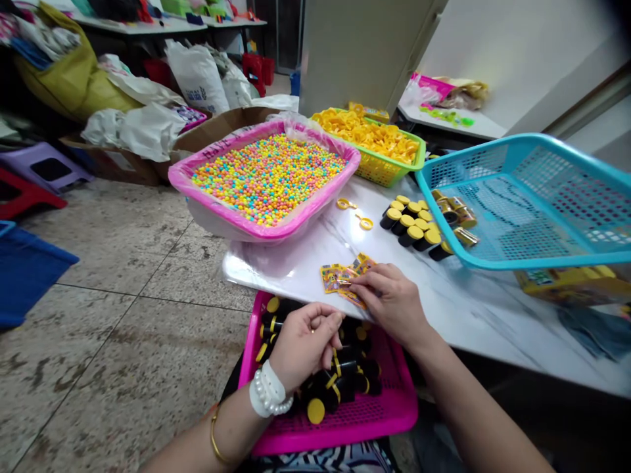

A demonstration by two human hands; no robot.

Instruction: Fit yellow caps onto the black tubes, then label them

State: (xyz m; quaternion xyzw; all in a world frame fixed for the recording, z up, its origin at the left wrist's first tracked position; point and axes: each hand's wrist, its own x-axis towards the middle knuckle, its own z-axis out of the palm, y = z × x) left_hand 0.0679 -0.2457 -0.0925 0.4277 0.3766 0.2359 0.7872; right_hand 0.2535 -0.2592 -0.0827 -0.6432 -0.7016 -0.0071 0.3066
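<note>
My left hand (308,341) is closed in a pinch above a pink basket (365,430); what its fingertips hold, if anything, is too small to make out. In that basket lie many black containers (348,361) with yellow lids, partly hidden under my hand. At the table's near edge, my right hand (394,299) pinches at a small spread of yellow printed labels (332,279), its thumb and forefinger closed on one. Several more yellow-lidded black containers (414,223) stand upright on the table beyond my right hand.
A pink tray of coloured beads (269,174) overhangs the marbled table (276,266). Behind it sits a green basket of yellow plastic parts (367,135). Two yellow rings (365,223) lie nearby. A blue basket (532,197) is at right, with wrapped containers inside. Sacks (197,75) and stools (42,164) occupy the left.
</note>
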